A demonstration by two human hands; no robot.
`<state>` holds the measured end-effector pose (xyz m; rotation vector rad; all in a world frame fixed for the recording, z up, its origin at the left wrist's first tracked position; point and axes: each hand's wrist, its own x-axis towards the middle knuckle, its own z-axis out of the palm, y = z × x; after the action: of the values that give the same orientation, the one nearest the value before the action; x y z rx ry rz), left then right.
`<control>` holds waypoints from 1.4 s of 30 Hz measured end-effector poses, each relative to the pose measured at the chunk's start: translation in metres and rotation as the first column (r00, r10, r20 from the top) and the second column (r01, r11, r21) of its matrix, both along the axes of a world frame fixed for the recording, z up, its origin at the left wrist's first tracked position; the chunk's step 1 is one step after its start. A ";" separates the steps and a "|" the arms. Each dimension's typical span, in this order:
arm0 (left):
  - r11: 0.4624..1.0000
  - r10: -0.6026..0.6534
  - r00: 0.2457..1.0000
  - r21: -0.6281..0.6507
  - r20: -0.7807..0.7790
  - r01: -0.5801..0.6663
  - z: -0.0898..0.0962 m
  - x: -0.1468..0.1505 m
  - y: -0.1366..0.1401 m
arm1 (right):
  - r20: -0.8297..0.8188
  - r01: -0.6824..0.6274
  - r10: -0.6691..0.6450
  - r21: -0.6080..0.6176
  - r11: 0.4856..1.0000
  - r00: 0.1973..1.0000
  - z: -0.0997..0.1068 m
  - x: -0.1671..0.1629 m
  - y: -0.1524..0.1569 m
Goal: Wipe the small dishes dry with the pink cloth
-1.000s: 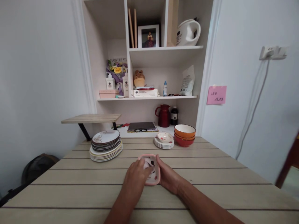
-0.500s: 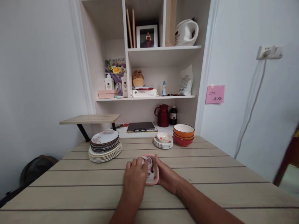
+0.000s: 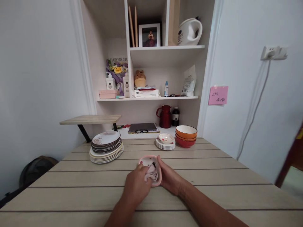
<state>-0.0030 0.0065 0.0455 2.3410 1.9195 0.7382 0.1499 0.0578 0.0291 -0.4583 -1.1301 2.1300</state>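
Observation:
A small pink-rimmed square dish (image 3: 147,161) with a cartoon print rests on the wooden table (image 3: 213,176) in front of me. My left hand (image 3: 137,186) presses a crumpled pale cloth (image 3: 151,174) into the near part of the dish. My right hand (image 3: 170,179) grips the dish's right edge and holds it steady. Part of the dish's print is hidden under the cloth and my fingers.
A tall stack of plates (image 3: 106,146) sits at the back left. A smaller stack of white plates with a little dish on top (image 3: 165,142) and stacked orange and red bowls (image 3: 186,136) stand at the back. Shelves (image 3: 165,47) with a red jug (image 3: 164,116) rise behind.
My left hand with the cloth has slid from the dish's far part back toward me, uncovering the far half of the dish. The right hand has stayed on the rim.

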 end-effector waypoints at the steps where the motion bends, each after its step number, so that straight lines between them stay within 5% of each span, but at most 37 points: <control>1: 0.999 -0.045 0.997 -0.001 0.056 0.045 -0.002 -0.002 0.001 | 0.003 0.002 -0.002 0.005 1.000 1.000 0.000 0.000 0.000; 5: 0.988 -0.157 0.972 0.032 0.175 0.154 -0.009 -0.002 0.005 | 0.019 0.024 -0.024 0.021 1.000 1.000 0.000 -0.001 -0.001; 12: 0.998 -0.053 0.942 0.031 0.331 0.045 -0.015 0.003 0.015 | 0.015 0.054 -0.054 0.005 0.999 0.998 0.002 -0.002 -0.003; 24: 0.929 -0.369 0.891 0.093 0.264 0.357 -0.007 -0.006 0.003 | 0.010 0.015 -0.015 -0.008 1.000 1.000 0.002 0.000 -0.003; 32: 0.978 -0.175 0.984 0.110 -0.033 0.178 0.005 -0.004 0.001 | -0.010 0.033 -0.033 0.010 0.999 0.999 0.007 -0.001 -0.006; 36: 0.977 -0.054 0.965 0.187 -0.258 0.105 0.006 0.000 0.001 | -0.017 0.024 -0.024 0.007 1.000 1.000 0.005 0.000 -0.004; 42: 0.950 0.147 0.941 0.308 -0.305 -0.049 0.000 0.011 -0.001 | 0.005 0.045 -0.045 0.014 0.999 0.999 0.005 -0.001 -0.003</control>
<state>0.0083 0.0054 0.0453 2.7092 2.2089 0.7311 0.1487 0.0551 0.0339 -0.4786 -1.1268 2.0817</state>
